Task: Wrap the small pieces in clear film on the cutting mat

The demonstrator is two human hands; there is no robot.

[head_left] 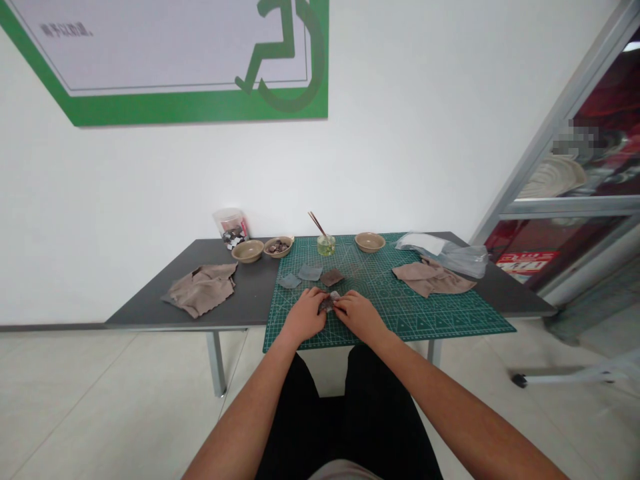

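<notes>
Near the front edge of the green cutting mat (385,320), my hands meet over a small dark, speckled flat piece (327,304) with a pale part at its upper right. My left hand (306,316) has its fingers closed on the left side of this piece. On the other side, my right hand (361,316) pinches its right edge. Fingers hide much of it, and its exact kind is too small to make out. Just beyond my hands lie a brown square sheet (332,277), a grey-blue square (310,273) and a smaller grey-blue square (289,281).
A glass jar (326,247) with yellowish liquid holds thin sticks. Behind are an empty bowl (247,251), a bowl of dark pieces (279,247), a right-hand bowl (370,242) and a clear tub (231,228). Brown cloths (203,290) flank the mat; a plastic bag (457,258) lies right.
</notes>
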